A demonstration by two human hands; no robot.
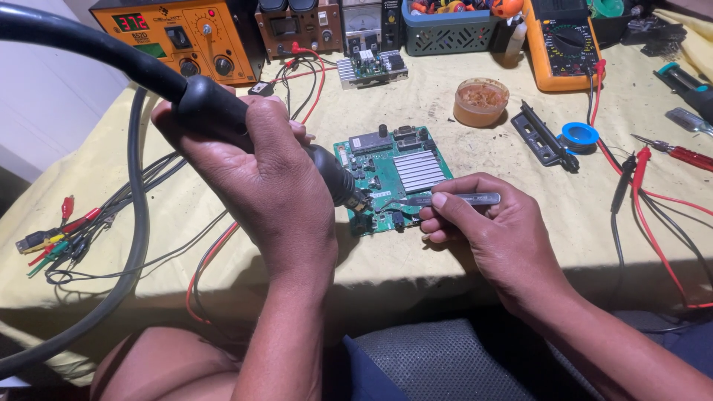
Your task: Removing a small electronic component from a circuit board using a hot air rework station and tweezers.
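A green circuit board (392, 178) with a ribbed silver heat sink lies on the yellow cloth. My left hand (256, 174) grips the black handle of a hot-air gun (215, 111), whose nozzle points down at the board's near left part. A thick black hose runs from the handle up and off to the left. My right hand (483, 223) pinches metal tweezers (438, 199), with their tips on the board just beside the nozzle.
An orange rework station (178, 37) stands at the back left, with power supplies and a grey basket (445, 30) beside it. A flux tub (480, 102), solder spool (578, 136), black bracket (542, 137), orange multimeter (564, 44) and red and black leads lie to the right. Clip leads (56, 238) sit left.
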